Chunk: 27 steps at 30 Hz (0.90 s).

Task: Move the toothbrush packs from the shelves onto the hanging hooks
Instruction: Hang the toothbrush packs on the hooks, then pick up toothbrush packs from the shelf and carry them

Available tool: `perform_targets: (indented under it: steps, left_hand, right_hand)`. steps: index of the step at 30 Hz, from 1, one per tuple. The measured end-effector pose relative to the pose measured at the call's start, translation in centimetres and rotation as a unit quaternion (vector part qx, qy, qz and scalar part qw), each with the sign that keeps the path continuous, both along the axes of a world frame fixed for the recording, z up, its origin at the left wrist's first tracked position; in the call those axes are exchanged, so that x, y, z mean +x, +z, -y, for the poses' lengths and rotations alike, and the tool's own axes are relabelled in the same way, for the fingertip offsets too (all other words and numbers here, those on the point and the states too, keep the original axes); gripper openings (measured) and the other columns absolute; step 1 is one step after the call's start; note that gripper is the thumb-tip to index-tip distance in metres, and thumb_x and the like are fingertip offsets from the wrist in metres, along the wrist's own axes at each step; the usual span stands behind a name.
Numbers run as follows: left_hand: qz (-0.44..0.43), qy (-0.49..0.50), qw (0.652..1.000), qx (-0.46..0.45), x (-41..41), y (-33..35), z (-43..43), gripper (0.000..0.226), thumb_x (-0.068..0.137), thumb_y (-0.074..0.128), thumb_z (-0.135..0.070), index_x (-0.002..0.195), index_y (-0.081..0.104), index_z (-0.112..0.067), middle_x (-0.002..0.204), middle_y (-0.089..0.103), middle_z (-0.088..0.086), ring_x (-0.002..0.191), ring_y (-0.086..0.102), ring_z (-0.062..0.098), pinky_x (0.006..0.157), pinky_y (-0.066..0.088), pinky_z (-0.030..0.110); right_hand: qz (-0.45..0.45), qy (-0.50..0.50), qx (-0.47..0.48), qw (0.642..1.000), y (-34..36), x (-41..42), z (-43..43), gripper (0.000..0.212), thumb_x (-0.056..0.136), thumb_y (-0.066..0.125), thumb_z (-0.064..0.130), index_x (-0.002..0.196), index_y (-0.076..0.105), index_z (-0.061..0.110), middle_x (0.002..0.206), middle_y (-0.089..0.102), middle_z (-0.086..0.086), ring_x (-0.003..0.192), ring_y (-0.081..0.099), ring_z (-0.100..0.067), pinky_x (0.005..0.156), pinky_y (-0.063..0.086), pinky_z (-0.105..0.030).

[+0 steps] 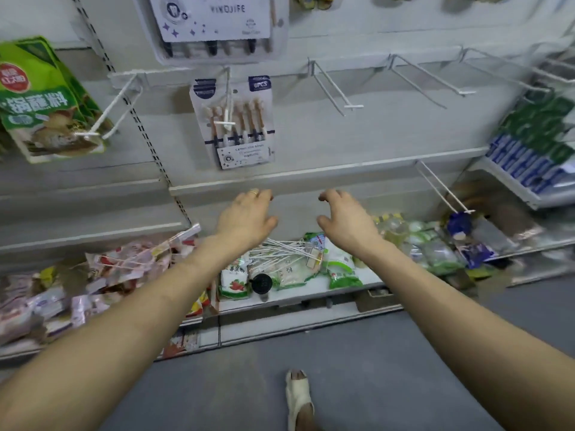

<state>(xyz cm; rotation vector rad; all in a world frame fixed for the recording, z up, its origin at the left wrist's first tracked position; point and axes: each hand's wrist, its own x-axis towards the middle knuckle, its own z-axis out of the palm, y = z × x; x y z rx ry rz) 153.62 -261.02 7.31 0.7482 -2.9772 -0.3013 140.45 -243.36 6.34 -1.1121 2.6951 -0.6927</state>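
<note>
Nearest: a sandalled foot (298, 396) on the grey floor (389, 368), which runs open along the shelf front. Both forearms reach forward over the lower shelf (311, 292).

The left hand (245, 219) and right hand (345, 222) hover side by side, palms down, with a clear gap between them. Each grip is slack, fingers loosely curled and apart, holding nothing. There is a ring (254, 192) on a left finger.

Under the hands the lower shelf carries heaped food packets (342, 269). A bundle of loose white wire pegs (286, 247) lies across them. A small black round thing (261, 283) sits near the shelf lip; I cannot tell what it is. The packets at left (102, 275) are blurred and their print is unreadable.

Behind the hands a pale rail (311, 174) crosses the grey back panel (389, 129).

Above the left hand and well apart from it, a toothbrush pack (245, 119) hangs on its hook (228, 98). The brushes stand upright in a row.

To its right, two long hooks (336, 85) (429, 79) jut out toward the aisle, with open panel between them. A left hook (115, 110) sticks out just beside a green bag (43, 101). A low hook (445, 188) juts out at right.

A second toothbrush pack (211, 23) hangs higher, its top cut off by the frame. Blue and green boxes (535, 150) at the far right are smeared.
</note>
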Motion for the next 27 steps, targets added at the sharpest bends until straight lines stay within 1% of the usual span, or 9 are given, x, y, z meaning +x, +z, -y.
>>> perform_targets:
  steps: [3,6,9,13,17,21,25,27]
  left_hand:
    - [0.02,-0.068,0.997,-0.032,-1.7,0.3,-6.9,0.054,0.098,0.06,-0.047,0.144,0.047,-0.022,0.145,0.053,0.004,0.134,0.048,0.029,0.104,0.05,0.05]
    - [0.017,-0.139,0.987,-0.078,-4.6,0.6,-14.1,0.052,0.095,0.061,-0.05,0.138,0.051,-0.022,0.14,0.057,0.003,0.13,0.05,0.03,0.101,0.047,0.048]
    - [-0.001,-0.198,0.976,-0.087,-8.3,0.7,-21.9,0.05,0.088,0.066,-0.047,0.13,0.055,-0.021,0.131,0.059,0.003,0.125,0.052,0.03,0.094,0.047,0.045]
    - [-0.001,-0.289,0.953,-0.087,-14.4,-0.1,-32.7,0.051,0.084,0.07,-0.051,0.123,0.055,-0.021,0.127,0.058,0.004,0.122,0.055,0.032,0.092,0.049,0.047]
    - [0.027,-0.376,0.924,-0.069,-21.9,-1.0,-44.1,0.057,0.085,0.069,-0.06,0.126,0.052,-0.024,0.132,0.055,0.001,0.127,0.053,0.03,0.094,0.049,0.045]
    - [0.042,-0.438,0.896,-0.059,-28.6,-1.7,-55.4,0.06,0.083,0.07,-0.061,0.126,0.051,-0.023,0.133,0.055,0.001,0.124,0.053,0.03,0.092,0.048,0.045]
    - [0.045,-0.482,0.873,-0.051,-34.7,-1.8,-64.6,0.067,0.083,0.07,-0.061,0.136,0.049,-0.027,0.138,0.053,-0.002,0.128,0.051,0.028,0.096,0.048,0.045]
    - [0.044,-0.501,0.863,-0.05,-37.7,-1.6,-68.4,0.068,0.083,0.07,-0.061,0.138,0.047,-0.029,0.139,0.053,-0.002,0.13,0.05,0.028,0.097,0.046,0.045]
  right_hand:
    - [-0.023,-0.048,0.032,0.998,-0.3,1.8,-7.4,0.053,0.091,0.06,0.018,0.143,0.051,0.013,0.137,0.052,-0.015,0.124,0.051,-0.041,0.098,0.05,-0.05]
    - [-0.046,-0.117,0.072,0.989,-1.3,2.3,-15.7,0.057,0.083,0.064,0.019,0.138,0.051,0.013,0.129,0.051,-0.014,0.118,0.053,-0.041,0.092,0.052,-0.051]
    - [-0.055,-0.199,0.1,0.973,-2.1,1.6,-24.2,0.064,0.079,0.065,0.018,0.141,0.05,0.012,0.132,0.051,-0.013,0.122,0.051,-0.039,0.094,0.05,-0.049]
    - [-0.075,-0.294,0.122,0.945,-2.1,-1.4,-35.2,0.06,0.079,0.068,0.02,0.136,0.052,0.013,0.138,0.052,-0.009,0.129,0.049,-0.034,0.097,0.047,-0.046]
    - [-0.039,-0.364,0.167,0.916,-1.6,-5.9,-46.3,0.067,0.083,0.07,0.028,0.145,0.046,0.016,0.146,0.048,-0.008,0.136,0.045,-0.032,0.104,0.044,-0.045]
    - [-0.019,-0.436,0.184,0.881,-0.6,-10.0,-56.6,0.062,0.082,0.068,0.024,0.139,0.047,0.015,0.136,0.052,-0.008,0.128,0.05,-0.032,0.098,0.045,-0.043]
    - [-0.008,-0.481,0.2,0.853,0.1,-14.1,-65.2,0.062,0.081,0.069,0.024,0.139,0.049,0.015,0.136,0.053,-0.008,0.127,0.052,-0.032,0.099,0.045,-0.043]
    - [0.006,-0.5,0.197,0.844,0.2,-16.3,-68.5,0.064,0.081,0.07,0.026,0.141,0.049,0.015,0.136,0.053,-0.008,0.127,0.052,-0.033,0.099,0.045,-0.044]
